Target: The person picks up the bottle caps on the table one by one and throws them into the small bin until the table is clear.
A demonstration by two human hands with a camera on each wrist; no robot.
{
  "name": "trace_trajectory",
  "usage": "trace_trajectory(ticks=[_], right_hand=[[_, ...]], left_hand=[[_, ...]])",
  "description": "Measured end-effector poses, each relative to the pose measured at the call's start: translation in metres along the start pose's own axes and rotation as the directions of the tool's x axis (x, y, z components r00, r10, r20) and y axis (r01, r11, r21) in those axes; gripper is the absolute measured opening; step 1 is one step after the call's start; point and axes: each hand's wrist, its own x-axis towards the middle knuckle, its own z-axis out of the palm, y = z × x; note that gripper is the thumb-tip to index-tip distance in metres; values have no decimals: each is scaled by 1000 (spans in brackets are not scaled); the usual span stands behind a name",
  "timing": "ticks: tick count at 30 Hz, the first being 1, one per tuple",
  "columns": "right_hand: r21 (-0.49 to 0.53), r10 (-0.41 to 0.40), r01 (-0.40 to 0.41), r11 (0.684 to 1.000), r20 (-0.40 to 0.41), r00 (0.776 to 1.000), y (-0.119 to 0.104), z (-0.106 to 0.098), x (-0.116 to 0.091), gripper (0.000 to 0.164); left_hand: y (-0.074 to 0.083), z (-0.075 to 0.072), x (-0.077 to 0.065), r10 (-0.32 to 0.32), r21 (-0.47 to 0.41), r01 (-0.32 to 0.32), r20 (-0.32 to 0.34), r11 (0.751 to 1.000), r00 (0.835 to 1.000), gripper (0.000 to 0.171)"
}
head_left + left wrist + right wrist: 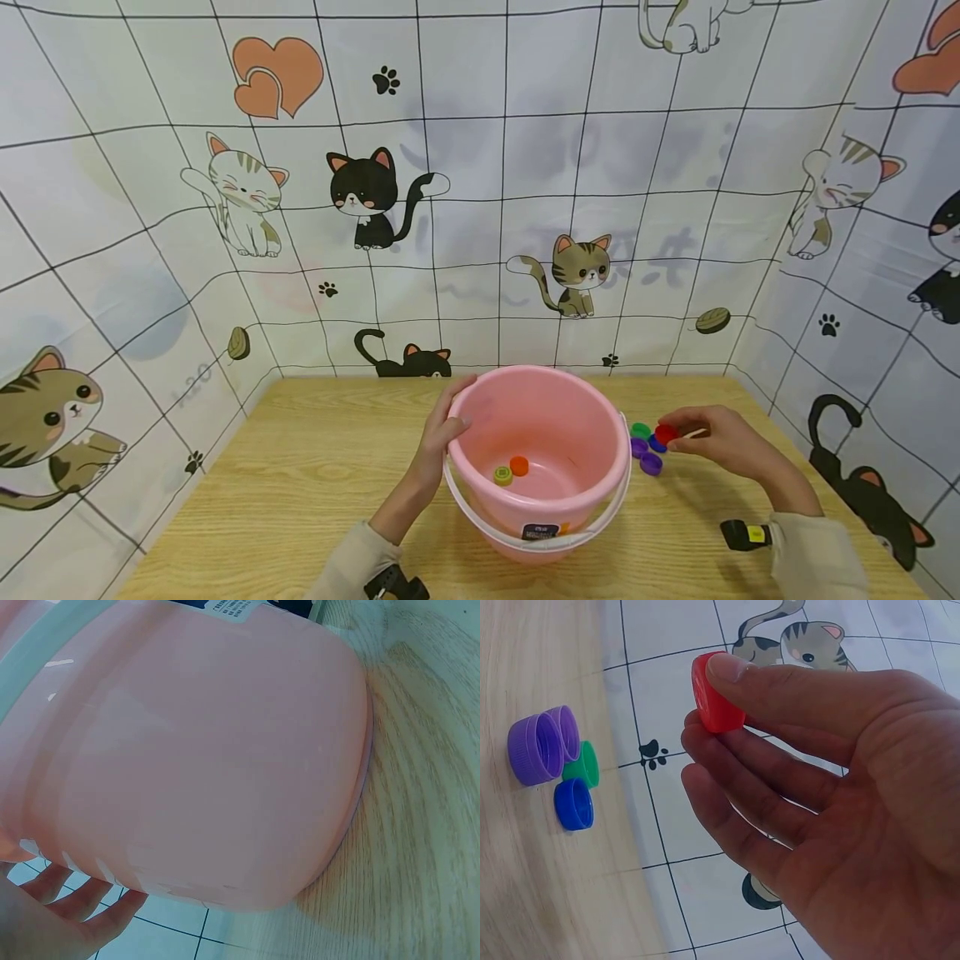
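A pink bucket (540, 508) stands on the wooden table, tilted toward the head camera. My left hand (437, 437) grips its left rim, thumb over the edge and fingers along the outside wall. Inside lie an orange bottle cap (518, 466) and a yellow-green bottle cap (502, 476). Between thumb and fingers, my right hand (723, 437) pinches a red bottle cap (718, 694), raised over the table to the bucket's right. Close by on the tabletop are two purple caps (536, 750), a green cap (589, 765) and a blue cap (573, 804).
The bucket's white handle (543, 546) hangs down over its front side. Wooden tabletop (315, 467) extends to both sides of the bucket. A cloth backdrop (465, 200) with cats and grid lines rises behind and at the sides.
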Motion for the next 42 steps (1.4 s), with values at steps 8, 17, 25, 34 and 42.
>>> trace_trajectory(ticks=[8,17,25,34,42], right_hand=[[-14,-22,22,1000,-5,1000,-8,-1,0,37],[-18,-34,34,999,-18,999,-16,-2,0,35],[-27,-21,20,999,-23,1000,-17,-1,0,36],[-23,-45,44,999,-37,998,-23,-1,0,36],[-24,-63,62,998,-45,997,-28,-3,-1,37]], left_hand=[[0,0,-1,5,1,-5,4,1000,1000,64],[0,-1,-1,-1,-3,1,-6,1000,1000,65],[0,0,-1,5,-4,-5,0,1000,1000,65],[0,1,0,1,4,-1,-5,1000,1000,66],[1,1,0,0,4,0,-8,1000,1000,65]])
